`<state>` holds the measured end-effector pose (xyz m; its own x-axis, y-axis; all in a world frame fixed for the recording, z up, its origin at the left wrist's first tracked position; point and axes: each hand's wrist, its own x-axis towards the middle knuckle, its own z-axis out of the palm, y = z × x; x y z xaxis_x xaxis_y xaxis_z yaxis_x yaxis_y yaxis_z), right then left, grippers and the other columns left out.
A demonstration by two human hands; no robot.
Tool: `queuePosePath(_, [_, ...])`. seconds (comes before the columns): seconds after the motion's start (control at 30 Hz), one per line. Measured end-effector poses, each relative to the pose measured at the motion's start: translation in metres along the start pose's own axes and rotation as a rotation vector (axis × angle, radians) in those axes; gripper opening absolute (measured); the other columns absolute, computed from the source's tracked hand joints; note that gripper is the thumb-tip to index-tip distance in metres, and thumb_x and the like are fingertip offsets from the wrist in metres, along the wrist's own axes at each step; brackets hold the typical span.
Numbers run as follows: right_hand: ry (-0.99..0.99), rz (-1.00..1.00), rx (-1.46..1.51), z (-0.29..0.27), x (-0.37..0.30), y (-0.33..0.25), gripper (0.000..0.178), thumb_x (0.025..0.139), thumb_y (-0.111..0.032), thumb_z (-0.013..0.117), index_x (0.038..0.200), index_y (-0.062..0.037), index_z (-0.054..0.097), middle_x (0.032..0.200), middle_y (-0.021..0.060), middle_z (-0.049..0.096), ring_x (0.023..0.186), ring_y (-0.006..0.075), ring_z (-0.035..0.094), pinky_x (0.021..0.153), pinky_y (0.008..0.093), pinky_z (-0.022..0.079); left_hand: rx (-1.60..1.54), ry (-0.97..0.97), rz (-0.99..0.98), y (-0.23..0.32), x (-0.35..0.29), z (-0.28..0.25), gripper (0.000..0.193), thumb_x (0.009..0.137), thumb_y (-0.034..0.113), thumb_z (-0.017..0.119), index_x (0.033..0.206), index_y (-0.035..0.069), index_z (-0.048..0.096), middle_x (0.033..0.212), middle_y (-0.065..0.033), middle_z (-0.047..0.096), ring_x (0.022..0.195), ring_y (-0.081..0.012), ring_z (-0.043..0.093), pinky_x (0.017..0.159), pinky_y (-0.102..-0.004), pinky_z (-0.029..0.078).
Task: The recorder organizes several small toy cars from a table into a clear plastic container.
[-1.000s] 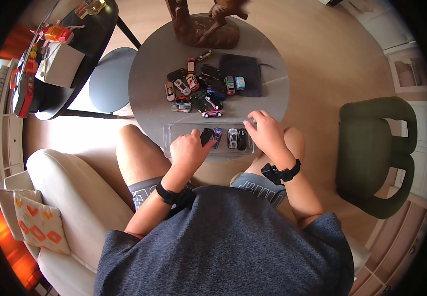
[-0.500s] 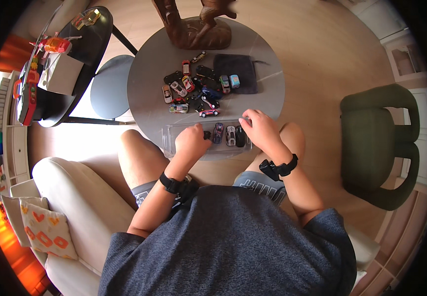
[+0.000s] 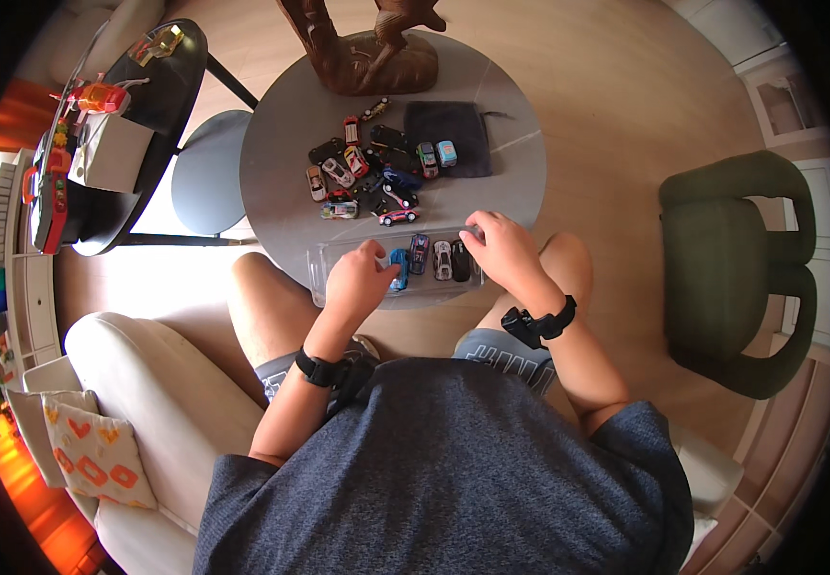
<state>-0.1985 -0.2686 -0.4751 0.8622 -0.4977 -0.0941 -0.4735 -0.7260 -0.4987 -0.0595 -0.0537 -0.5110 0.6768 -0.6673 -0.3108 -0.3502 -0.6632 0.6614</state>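
Observation:
A clear plastic tray [image 3: 330,261] lies at the near edge of the round grey table [image 3: 281,153]. In it stand several toy cars in a row, among them a blue one [image 3: 398,269], a silver one [image 3: 442,260] and a black one [image 3: 460,260]. My left hand [image 3: 359,283] is over the tray's left part, fingers pinched on a small white toy car [image 3: 380,259] beside the blue one. My right hand [image 3: 501,251] grips the tray's right end. A heap of loose toy cars [image 3: 367,177] lies mid-table.
A dark cloth pouch [image 3: 453,139] lies right of the heap, and a brown wooden carving [image 3: 367,57] stands at the table's far side. A black side table [image 3: 137,125] with toys is to the left, a green armchair [image 3: 740,268] to the right, a cream sofa [image 3: 147,402] under me.
Both hands stay at the tray. A blue car now shows in the row beside my left fingers, and the view has shifted slightly.

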Motion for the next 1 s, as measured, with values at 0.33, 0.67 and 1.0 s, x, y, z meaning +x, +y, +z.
queuePosePath(0.33, [-0.024, 0.018, 0.011, -0.002, 0.001, -0.004, 0.022, 0.093, -0.024, 0.068, 0.105, -0.0061, 0.067, 0.102, 0.0141, 0.072, 0.092, 0.0370, 0.069, 0.076, 0.0461, 0.055, 0.235, -0.056, -0.042, 0.011, 0.012, 0.013, 0.033, 0.088, 0.030, 0.075, 0.100, 0.000, 0.071, 0.088, -0.0228, 0.073, 0.087, -0.0408, 0.071, 0.077, -0.0487, 0.056])
queuePosePath(0.67, [-0.060, -0.020, 0.254, 0.008, 0.006, 0.018, 0.018, 0.092, -0.013, 0.067, 0.106, -0.0027, 0.065, 0.101, 0.0172, 0.070, 0.095, 0.0390, 0.067, 0.080, 0.0452, 0.055, -0.006, -0.067, 0.098, 0.008, 0.012, 0.013, 0.038, 0.091, 0.017, 0.069, 0.122, -0.004, 0.065, 0.091, -0.0237, 0.073, 0.089, -0.0412, 0.071, 0.081, -0.0468, 0.056])
queuePosePath(1.0, [-0.402, -0.238, 0.051, 0.002, -0.024, -0.037, 0.026, 0.097, -0.022, 0.054, 0.090, -0.0007, 0.068, 0.087, 0.0235, 0.069, 0.084, 0.0432, 0.068, 0.077, 0.0537, 0.054, 0.087, -0.036, 0.068, 0.013, -0.014, 0.004, 0.025, 0.094, 0.023, 0.065, 0.095, -0.002, 0.068, 0.084, -0.0228, 0.070, 0.082, -0.0434, 0.068, 0.073, -0.0509, 0.053])
